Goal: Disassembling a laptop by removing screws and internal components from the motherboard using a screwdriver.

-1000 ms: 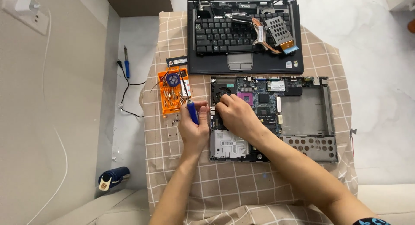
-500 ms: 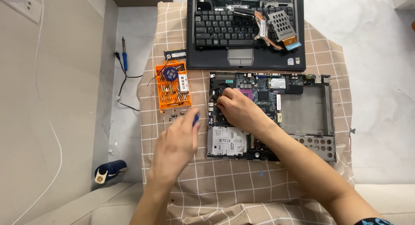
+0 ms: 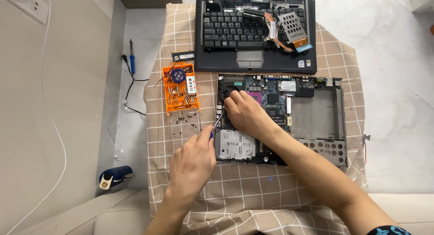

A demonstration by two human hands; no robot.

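An opened laptop base [image 3: 316, 113] with its bare circuit board lies on a checked cloth. My left hand [image 3: 192, 160] grips a small screwdriver [image 3: 216, 125] with a blue handle; its tip points at the base's left edge, just below the black fan [image 3: 226, 91]. My right hand [image 3: 246, 114] rests palm down on the board beside the fan, fingers bent onto it. A silver drive cover [image 3: 235, 145] sits just below that hand.
An orange screwdriver-bit case [image 3: 181, 90] stands left of the base, with several loose screws [image 3: 183, 124] below it. The detached keyboard panel [image 3: 255, 31] lies at the back. A soldering iron [image 3: 132, 58] and a dark blue can [image 3: 114, 175] lie on the floor at left.
My left hand dropped toward me, then swung the screwdriver tip onto the laptop base's left edge. My right hand stayed on the board by the fan. The camera view shifted slightly.
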